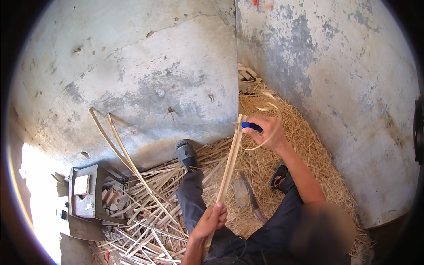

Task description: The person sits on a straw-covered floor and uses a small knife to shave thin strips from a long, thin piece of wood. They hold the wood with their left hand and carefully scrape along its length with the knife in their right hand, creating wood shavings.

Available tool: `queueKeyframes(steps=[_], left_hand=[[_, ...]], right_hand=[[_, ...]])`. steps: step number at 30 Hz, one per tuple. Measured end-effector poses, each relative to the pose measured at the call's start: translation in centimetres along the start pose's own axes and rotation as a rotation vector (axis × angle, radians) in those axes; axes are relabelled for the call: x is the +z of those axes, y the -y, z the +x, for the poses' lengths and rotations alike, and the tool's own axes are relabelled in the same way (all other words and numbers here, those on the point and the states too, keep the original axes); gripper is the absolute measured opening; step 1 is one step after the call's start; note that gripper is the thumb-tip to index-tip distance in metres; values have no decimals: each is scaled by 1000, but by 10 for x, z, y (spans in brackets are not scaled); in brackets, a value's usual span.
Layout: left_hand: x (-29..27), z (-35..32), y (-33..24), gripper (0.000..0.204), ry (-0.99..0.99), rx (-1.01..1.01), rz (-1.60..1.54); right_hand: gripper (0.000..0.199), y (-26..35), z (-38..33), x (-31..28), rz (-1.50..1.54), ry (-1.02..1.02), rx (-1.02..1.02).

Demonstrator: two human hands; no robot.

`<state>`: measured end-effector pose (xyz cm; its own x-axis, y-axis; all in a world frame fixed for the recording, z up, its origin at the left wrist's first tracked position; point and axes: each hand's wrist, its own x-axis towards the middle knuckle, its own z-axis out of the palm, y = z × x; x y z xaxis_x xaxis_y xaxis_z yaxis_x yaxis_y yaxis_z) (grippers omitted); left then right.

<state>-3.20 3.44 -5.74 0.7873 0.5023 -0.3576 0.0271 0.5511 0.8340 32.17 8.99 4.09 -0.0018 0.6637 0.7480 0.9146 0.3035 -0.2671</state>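
Left hand point(212, 219): closed around the lower part of a long pale strip point(229, 165), fingers wrapped, thumb on top. Right hand point(269, 132): closed on a small blue-handled tool point(252, 126), held at the strip's upper end; exact blade contact too small to tell. Strip sits between the person's legs, slanting up and slightly right from left hand to right hand. Thin curled shaving point(254, 149) loops below and around the right hand.

Legs in dark trousers point(190, 201), spread apart. Dark shoe point(186, 152) on left foot, near the base of the stained wall point(132, 57); other foot in dark footwear point(278, 176) on the shavings heap point(309, 145). Between legs on the floor: greyish block point(241, 193), curved dark bar point(252, 198) just beside it.

Left side: loose pile of pale sticks point(145, 225), two long bent strips point(112, 139) rising from it in front of the wall, dark box-like wooden stool point(90, 190) beside the pile. Bricks point(248, 73) at the heap's far end.
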Motion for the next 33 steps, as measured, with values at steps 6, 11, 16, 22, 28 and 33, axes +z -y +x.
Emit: queueKeyframes(steps=[6,11,16,22,28,33], left_hand=[[-1,-3,11,49,-192,248,384],[-7,-4,14,47,-196,206,343],[13,-21,-2,48,-387,278,757],[-30,-59,46,48,-212,86,288],[-34,-28,3,55,23,59,-90],[-23,-3,1,61,302,30,-176]], right_hand=[[46,-2,1,4,5,-11,-8],[44,0,0,7,4,27,30],[45,-38,1,0,-22,-221,209],[52,-90,-13,-79,-198,-139,626],[55,-82,-62,-40,173,238,684],[48,-33,-37,-38,758,157,693]])
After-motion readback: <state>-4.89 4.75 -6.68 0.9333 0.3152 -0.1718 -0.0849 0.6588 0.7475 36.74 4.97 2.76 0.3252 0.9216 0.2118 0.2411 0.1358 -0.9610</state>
